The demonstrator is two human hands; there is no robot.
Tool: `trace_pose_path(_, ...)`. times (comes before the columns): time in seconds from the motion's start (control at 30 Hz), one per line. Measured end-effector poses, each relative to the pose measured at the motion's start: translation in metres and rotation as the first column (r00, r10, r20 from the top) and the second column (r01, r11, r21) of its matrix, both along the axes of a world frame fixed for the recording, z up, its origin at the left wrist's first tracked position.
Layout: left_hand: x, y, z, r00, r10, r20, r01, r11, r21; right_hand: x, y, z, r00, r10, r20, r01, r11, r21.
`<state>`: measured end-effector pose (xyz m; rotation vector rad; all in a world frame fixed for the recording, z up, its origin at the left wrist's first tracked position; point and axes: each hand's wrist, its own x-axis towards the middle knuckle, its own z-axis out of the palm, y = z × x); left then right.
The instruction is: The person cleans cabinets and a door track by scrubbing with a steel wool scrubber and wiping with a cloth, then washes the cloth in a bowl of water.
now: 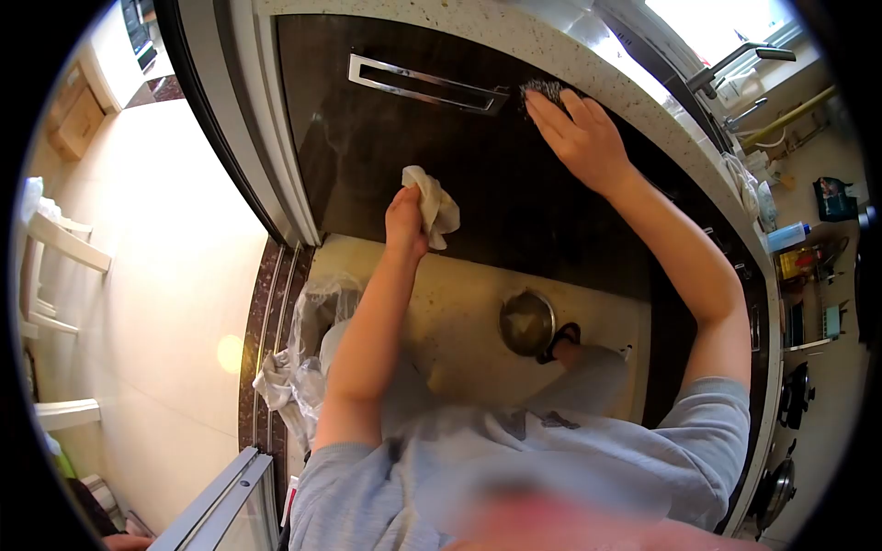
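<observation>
My right hand (588, 147) presses a grey, wiry steel wool scrubber (544, 89) with its fingers against the dark, glossy cabinet front (514, 174). The scrubber sits just right of a long chrome handle (427, 90), close under the countertop edge. Lower and to the left, my left hand (404, 223) is closed around a crumpled cream cloth (439, 211). The cloth hangs from that fist in front of the cabinet; whether it touches the surface I cannot tell.
A metal bowl (552, 317) with something pale in it stands on the tiled floor (450, 303) beside my sandalled foot (562, 342). A clear plastic bag (322, 298) lies by the sliding-door track (268, 312) on the left. The speckled countertop (514, 39) runs above, with a faucet (735, 64) farther right.
</observation>
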<state>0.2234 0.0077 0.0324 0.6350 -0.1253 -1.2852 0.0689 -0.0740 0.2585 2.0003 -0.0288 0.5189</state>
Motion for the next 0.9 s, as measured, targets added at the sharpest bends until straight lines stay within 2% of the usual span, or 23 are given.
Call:
trace_pose_path(0.07, 0.003, 0.001, -0.004, 1.0, 0.024, 0.009, -0.025, 1.0, 0.011, 0.015, 0.008, 0.009, 1.0, 0.023, 0.012, -0.024, 0.997, 0.071)
trace_pose_path(0.13, 0.002, -0.003, -0.007, 1.0, 0.001, -0.014, -0.001, 1.0, 0.011, 0.069, 0.003, 0.017, 0.985, 0.173, 0.03, -0.174, 0.984, 0.047)
trace_pose_path(0.2, 0.0, -0.008, -0.006, 1.0, 0.0, -0.022, 0.0, 1.0, 0.009, 0.122, -0.002, 0.019, 0.976, 0.159, -0.15, -0.146, 0.985, 0.095)
trace_pose_path(0.3, -0.011, -0.016, -0.007, 1.0, 0.017, -0.027, -0.016, 1.0, 0.02, 0.132, -0.01, 0.017, 0.958, 0.262, -0.118, -0.238, 0.953, 0.188)
trace_pose_path(0.33, -0.015, -0.012, -0.002, 1.0, -0.005, -0.014, 0.005, 1.0, 0.016, 0.117, -0.02, 0.011, 0.941, 0.335, -0.044, -0.319, 0.924, 0.211)
trace_pose_path(0.37, -0.02, -0.009, 0.005, 1.0, -0.026, -0.002, 0.026, 1.0, 0.007, 0.097, -0.017, 0.008, 0.96, 0.281, 0.0, -0.274, 0.936, 0.22)
trace_pose_path(0.43, -0.044, -0.01, 0.004, 0.992, -0.129, 0.011, 0.129, 0.992, -0.012, 0.059, 0.001, 0.009, 0.981, 0.172, 0.084, -0.187, 0.958, 0.219)
trace_pose_path(0.47, -0.06, -0.005, 0.004, 0.981, -0.191, 0.026, 0.191, 0.981, -0.01, 0.052, 0.009, 0.004, 0.981, 0.173, 0.092, -0.191, 0.948, 0.255)
trace_pose_path(0.5, -0.082, 0.002, 0.006, 0.952, -0.304, 0.028, 0.303, 0.952, 0.035, 0.045, 0.018, -0.006, 0.98, 0.165, 0.11, -0.191, 0.936, 0.296)
trace_pose_path(0.53, -0.108, 0.007, -0.006, 0.906, -0.423, -0.017, 0.423, 0.906, 0.01, 0.044, 0.026, -0.025, 0.974, 0.181, 0.134, -0.214, 0.927, 0.307)
trace_pose_path(0.57, -0.121, 0.029, 0.026, 0.832, -0.552, 0.057, 0.533, 0.823, 0.195, 0.046, 0.034, -0.044, 0.97, 0.202, 0.137, -0.235, 0.923, 0.306)
trace_pose_path(0.6, -0.141, 0.042, 0.027, 0.769, -0.623, 0.142, 0.586, 0.777, 0.232, 0.051, 0.032, -0.066, 0.963, 0.249, 0.104, -0.27, 0.89, 0.367)
trace_pose_path(0.63, -0.154, 0.052, 0.03, 0.698, -0.702, 0.141, 0.659, 0.707, 0.257, 0.055, 0.027, -0.092, 0.956, 0.275, 0.101, -0.292, 0.874, 0.388)
trace_pose_path(0.67, -0.164, 0.066, 0.042, 0.662, -0.696, 0.279, 0.597, 0.715, 0.364, 0.058, 0.023, -0.118, 0.958, 0.265, 0.105, -0.284, 0.86, 0.424)
trace_pose_path(0.77, -0.176, 0.072, 0.035, 0.739, -0.671, -0.055, 0.666, 0.716, 0.211, 0.048, 0.016, -0.181, 0.978, 0.208, -0.024, -0.166, 0.843, 0.512)
trace_pose_path(0.8, -0.17, 0.071, 0.036, 0.745, -0.666, -0.029, 0.646, 0.711, 0.277, 0.041, 0.012, -0.192, 0.978, 0.206, -0.046, -0.152, 0.838, 0.524)
trace_pose_path(0.9, -0.148, 0.063, 0.039, 0.71, -0.677, -0.194, 0.704, 0.668, 0.242, 0.002, 0.008, -0.207, 0.984, 0.15, -0.099, -0.073, 0.837, 0.543)
